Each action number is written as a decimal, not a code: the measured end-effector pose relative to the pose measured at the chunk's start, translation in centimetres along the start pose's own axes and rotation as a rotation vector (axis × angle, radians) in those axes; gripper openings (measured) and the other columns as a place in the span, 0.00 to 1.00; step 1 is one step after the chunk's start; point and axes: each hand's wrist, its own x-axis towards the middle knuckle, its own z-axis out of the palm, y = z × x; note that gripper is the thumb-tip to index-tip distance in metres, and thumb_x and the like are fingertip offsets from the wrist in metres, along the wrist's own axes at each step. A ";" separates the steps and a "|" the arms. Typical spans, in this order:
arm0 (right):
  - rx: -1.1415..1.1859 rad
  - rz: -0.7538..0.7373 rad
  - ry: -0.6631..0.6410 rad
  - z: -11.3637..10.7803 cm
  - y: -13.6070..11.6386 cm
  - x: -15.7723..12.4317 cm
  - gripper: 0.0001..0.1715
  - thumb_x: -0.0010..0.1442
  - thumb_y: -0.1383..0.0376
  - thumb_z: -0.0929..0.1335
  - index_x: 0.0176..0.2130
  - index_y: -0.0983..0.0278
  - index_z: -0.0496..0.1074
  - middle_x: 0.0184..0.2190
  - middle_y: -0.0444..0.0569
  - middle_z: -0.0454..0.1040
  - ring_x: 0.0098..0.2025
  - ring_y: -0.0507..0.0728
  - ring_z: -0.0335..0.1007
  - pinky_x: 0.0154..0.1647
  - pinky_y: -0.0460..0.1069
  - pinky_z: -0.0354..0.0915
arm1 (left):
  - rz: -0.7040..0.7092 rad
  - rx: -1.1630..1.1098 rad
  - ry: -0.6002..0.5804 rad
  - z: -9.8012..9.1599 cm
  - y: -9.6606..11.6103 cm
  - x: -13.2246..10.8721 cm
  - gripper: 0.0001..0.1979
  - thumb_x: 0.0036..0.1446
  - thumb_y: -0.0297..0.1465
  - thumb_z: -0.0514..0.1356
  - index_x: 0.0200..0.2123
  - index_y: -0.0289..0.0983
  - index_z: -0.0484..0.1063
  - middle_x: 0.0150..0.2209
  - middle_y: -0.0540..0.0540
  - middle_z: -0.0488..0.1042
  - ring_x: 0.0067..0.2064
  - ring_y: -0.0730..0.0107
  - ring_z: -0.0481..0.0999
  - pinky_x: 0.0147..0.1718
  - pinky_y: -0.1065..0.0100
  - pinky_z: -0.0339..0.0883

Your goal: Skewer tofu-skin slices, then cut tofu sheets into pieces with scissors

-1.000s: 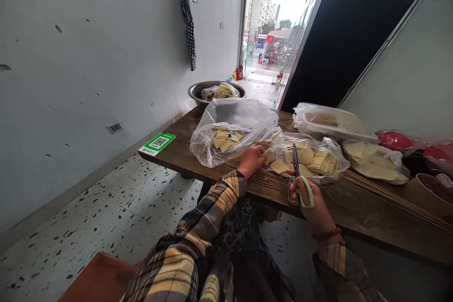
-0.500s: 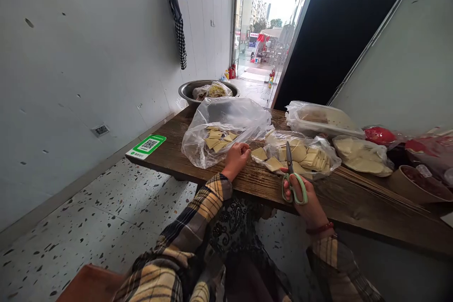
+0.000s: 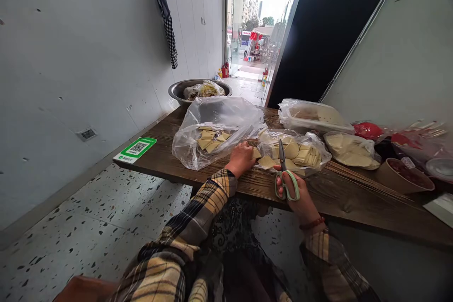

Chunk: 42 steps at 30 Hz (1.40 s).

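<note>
Scissors (image 3: pixel 283 170) with green loops sit at centre frame, blades shut and pointing up over the pale squares (image 3: pixel 266 161). The right hand (image 3: pixel 300 203) grips them, fingers through the loops, at the table's near edge (image 3: pixel 339 217). The left hand (image 3: pixel 240 159), just left, curls its fingers on one square; whether it pinches it is unclear. A clear bag (image 3: pixel 219 118) crowds the upper left and skewers (image 3: pixel 368 184) the right. Bare wood stays free along the near edge.

Head-worn view, forward and down, close over wooden table (image 3: pixel 347 198)
</note>
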 end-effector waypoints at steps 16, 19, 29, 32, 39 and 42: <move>-0.032 0.033 0.035 0.0 0.1 0.1 0.21 0.57 0.52 0.71 0.47 0.61 0.72 0.27 0.41 0.67 0.21 0.46 0.58 0.18 0.42 0.58 | -0.237 -1.641 0.224 -1.8 -4.7 -3.4 0.16 0.43 0.37 0.67 0.33 0.33 0.75 0.26 0.50 0.71 0.26 0.77 0.66 0.24 0.74 0.56; -0.089 0.030 0.030 0.0 0.0 -0.1 0.21 0.58 0.52 0.70 0.47 0.60 0.72 0.27 0.41 0.66 0.21 0.47 0.58 0.18 0.42 0.58 | -0.257 -1.657 0.276 -2.8 -5.8 -4.5 0.15 0.42 0.35 0.68 0.33 0.33 0.74 0.27 0.50 0.71 0.27 0.78 0.67 0.25 0.75 0.57; -0.170 0.020 0.078 0.4 0.4 0.0 0.24 0.54 0.48 0.71 0.45 0.59 0.73 0.26 0.42 0.66 0.20 0.48 0.56 0.17 0.45 0.57 | -0.331 -1.404 0.312 -3.8 -11.7 -5.7 0.17 0.41 0.38 0.66 0.33 0.34 0.76 0.27 0.49 0.75 0.31 0.69 0.71 0.30 0.71 0.62; -0.148 0.036 0.086 0.4 0.7 0.3 0.25 0.54 0.48 0.72 0.46 0.60 0.73 0.26 0.42 0.66 0.20 0.48 0.56 0.17 0.45 0.55 | -0.266 -1.353 0.249 -4.3 -12.1 -4.0 0.18 0.39 0.38 0.67 0.33 0.34 0.76 0.30 0.46 0.77 0.34 0.65 0.73 0.33 0.69 0.64; -0.148 0.028 0.071 0.4 0.6 0.4 0.20 0.57 0.50 0.70 0.44 0.57 0.74 0.27 0.45 0.67 0.21 0.51 0.56 0.18 0.48 0.55 | -0.073 -1.607 0.443 -7.2 -10.8 2.0 0.21 0.41 0.39 0.66 0.38 0.33 0.74 0.37 0.46 0.76 0.39 0.69 0.72 0.42 0.69 0.63; -0.142 0.029 0.061 0.6 0.5 0.3 0.17 0.58 0.50 0.69 0.43 0.56 0.74 0.27 0.46 0.66 0.21 0.52 0.56 0.18 0.49 0.55 | -0.107 -1.414 0.350 -6.1 -10.1 2.6 0.16 0.44 0.38 0.63 0.35 0.34 0.73 0.33 0.47 0.75 0.35 0.70 0.71 0.37 0.70 0.63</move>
